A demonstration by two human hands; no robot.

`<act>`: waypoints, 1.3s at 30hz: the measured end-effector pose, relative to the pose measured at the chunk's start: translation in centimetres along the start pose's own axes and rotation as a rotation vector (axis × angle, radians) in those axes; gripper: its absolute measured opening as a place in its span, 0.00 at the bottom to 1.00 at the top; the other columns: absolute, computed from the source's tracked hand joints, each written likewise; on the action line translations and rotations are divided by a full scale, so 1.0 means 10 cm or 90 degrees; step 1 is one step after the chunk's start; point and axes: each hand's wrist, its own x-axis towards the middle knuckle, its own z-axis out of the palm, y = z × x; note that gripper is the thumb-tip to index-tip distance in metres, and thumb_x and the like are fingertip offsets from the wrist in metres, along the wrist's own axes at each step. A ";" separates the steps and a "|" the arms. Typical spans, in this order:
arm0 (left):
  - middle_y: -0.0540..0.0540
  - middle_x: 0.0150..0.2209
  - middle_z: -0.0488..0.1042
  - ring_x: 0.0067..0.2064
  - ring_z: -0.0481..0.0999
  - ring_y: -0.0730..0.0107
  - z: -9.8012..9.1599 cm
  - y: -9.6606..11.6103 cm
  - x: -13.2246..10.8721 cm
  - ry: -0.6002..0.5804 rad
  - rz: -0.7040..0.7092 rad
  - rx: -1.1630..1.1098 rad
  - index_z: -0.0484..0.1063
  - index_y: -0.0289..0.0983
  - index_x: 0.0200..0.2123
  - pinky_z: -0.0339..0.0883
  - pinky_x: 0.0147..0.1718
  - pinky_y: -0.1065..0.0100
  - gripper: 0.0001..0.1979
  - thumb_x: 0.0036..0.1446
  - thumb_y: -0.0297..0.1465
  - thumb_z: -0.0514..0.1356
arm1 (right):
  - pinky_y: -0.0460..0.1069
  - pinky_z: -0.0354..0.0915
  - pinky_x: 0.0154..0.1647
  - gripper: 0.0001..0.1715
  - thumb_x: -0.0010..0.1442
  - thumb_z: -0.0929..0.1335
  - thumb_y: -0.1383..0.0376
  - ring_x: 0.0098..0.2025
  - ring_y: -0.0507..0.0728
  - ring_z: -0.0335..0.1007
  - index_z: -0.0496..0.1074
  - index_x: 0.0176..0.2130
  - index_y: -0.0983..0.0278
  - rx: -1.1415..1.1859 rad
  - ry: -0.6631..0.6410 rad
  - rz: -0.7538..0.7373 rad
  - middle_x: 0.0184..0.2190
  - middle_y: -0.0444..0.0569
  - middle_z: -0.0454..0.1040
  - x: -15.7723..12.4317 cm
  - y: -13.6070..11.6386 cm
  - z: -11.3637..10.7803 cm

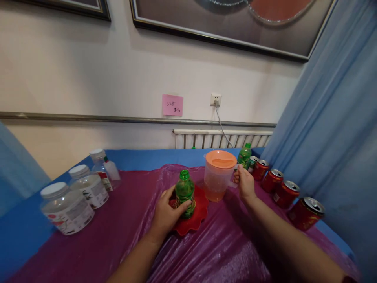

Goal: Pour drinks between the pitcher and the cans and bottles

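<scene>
My left hand point(166, 214) is wrapped round a small open green bottle point(185, 192) that stands upright on a red scalloped plate point(198, 220). My right hand point(245, 183) grips the handle of a clear plastic pitcher point(217, 181) with an orange lid. The pitcher stands on the purple plastic sheet just behind the plate and holds a little orange liquid at the bottom.
A row of red drink cans point(282, 193) runs along the right table edge beside a blue curtain point(332, 118), with a capped green bottle point(244, 156) behind the pitcher. White-lidded clear jars point(67, 208) stand at the left. The wall and a radiator point(220, 138) lie behind.
</scene>
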 end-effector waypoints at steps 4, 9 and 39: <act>0.39 0.50 0.78 0.50 0.79 0.54 0.00 -0.02 0.01 -0.001 0.002 0.009 0.72 0.37 0.56 0.71 0.53 0.52 0.34 0.47 0.45 0.70 | 0.46 0.56 0.19 0.34 0.47 0.74 0.36 0.19 0.48 0.55 0.65 0.22 0.61 -0.003 -0.006 0.010 0.17 0.38 0.63 0.00 -0.01 0.00; 0.40 0.49 0.79 0.48 0.79 0.54 -0.01 -0.01 0.02 0.007 0.012 0.042 0.74 0.37 0.55 0.71 0.51 0.52 0.34 0.46 0.45 0.70 | 0.45 0.52 0.17 0.36 0.46 0.74 0.35 0.16 0.47 0.49 0.61 0.20 0.60 0.005 -0.024 0.021 0.15 0.35 0.56 0.03 -0.04 0.03; 0.40 0.46 0.78 0.47 0.78 0.54 -0.04 0.08 -0.06 0.023 0.062 0.019 0.74 0.35 0.54 0.71 0.50 0.54 0.31 0.46 0.39 0.71 | 0.44 0.47 0.15 0.34 0.49 0.74 0.40 0.16 0.46 0.45 0.57 0.20 0.59 -0.081 -0.106 -0.076 0.14 0.33 0.52 0.33 -0.80 0.20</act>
